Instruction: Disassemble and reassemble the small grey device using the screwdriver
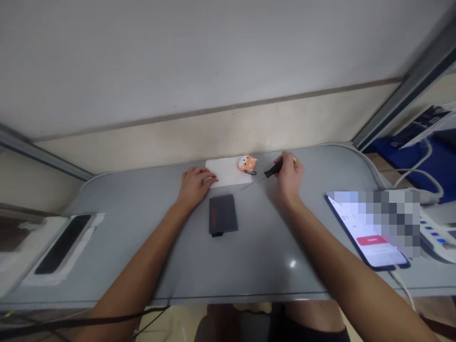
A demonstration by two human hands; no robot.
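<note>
My right hand is closed around the black handle of a screwdriver, whose thin shaft points left and down towards the table. My left hand rests at the left edge of a white sheet of paper. Its thumb and fingertips are drawn together beside tiny dark bits on the sheet; whether they pinch one of these is too small to tell. On the paper's right end sits an orange and white animal-faced case with a black loop. Nearer me lies a dark grey, flat rectangular device with a reddish marking.
A lit phone with a cable plugged in lies at the right, beside a white power strip. At the far left, a dark phone lies on white material. A wall borders the grey table at the back.
</note>
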